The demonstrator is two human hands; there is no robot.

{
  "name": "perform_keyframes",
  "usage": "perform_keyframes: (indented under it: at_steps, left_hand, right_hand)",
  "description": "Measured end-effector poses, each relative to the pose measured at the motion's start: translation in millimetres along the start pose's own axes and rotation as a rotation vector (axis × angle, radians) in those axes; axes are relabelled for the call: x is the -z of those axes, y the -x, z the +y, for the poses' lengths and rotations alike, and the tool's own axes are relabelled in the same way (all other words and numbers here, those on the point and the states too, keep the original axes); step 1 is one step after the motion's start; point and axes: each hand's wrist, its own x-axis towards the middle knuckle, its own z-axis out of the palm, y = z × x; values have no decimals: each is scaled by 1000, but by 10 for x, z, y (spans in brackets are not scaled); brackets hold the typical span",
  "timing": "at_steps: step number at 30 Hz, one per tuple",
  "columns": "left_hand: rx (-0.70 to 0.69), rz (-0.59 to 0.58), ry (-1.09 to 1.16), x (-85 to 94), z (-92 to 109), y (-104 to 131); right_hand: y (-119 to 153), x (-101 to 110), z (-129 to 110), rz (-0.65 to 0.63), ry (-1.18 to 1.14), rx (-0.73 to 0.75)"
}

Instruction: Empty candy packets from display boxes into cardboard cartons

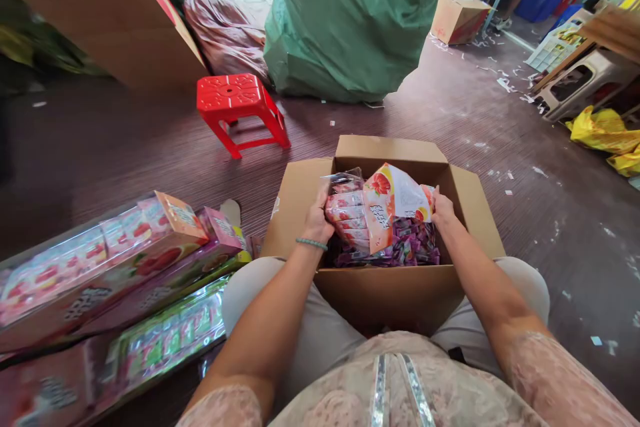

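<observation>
Sitting on the floor, a person holds a bundle of candy packs [373, 213] over an open box [380, 280] between the knees. Far left lie long candy cartons [100, 267], and a red stool [239, 109] stands behind them. The left hand [317, 219] curls tight on the bundle's left end. The right hand [442, 209] presses its right end, fingers closed on it. Purple candies [410, 247] fill the box underneath. It looks like the packing step. Next, both hands likely need to lower the bundle flat and let go gently.
</observation>
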Motion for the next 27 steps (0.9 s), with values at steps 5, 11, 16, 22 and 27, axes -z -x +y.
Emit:
perform_keyframes:
  at_steps: [5,11,16,22,27]
  left_hand:
    - [197,-16,55,-67,-192,51]
    - [251,27,165,-131,-244,112]
    - [274,61,310,-161,-149,196]
    - [324,-132,440,-279,-226,451]
    - [340,-300,330,-180,-237,474]
  right_hand:
    - [87,116,140,5,-141,-17]
    - [285,236,162,-241,21,122]
    - [699,518,548,-415,402,413]
    - [1133,236,930,-527,435,574]
    - [1072,78,430,-471,368,644]
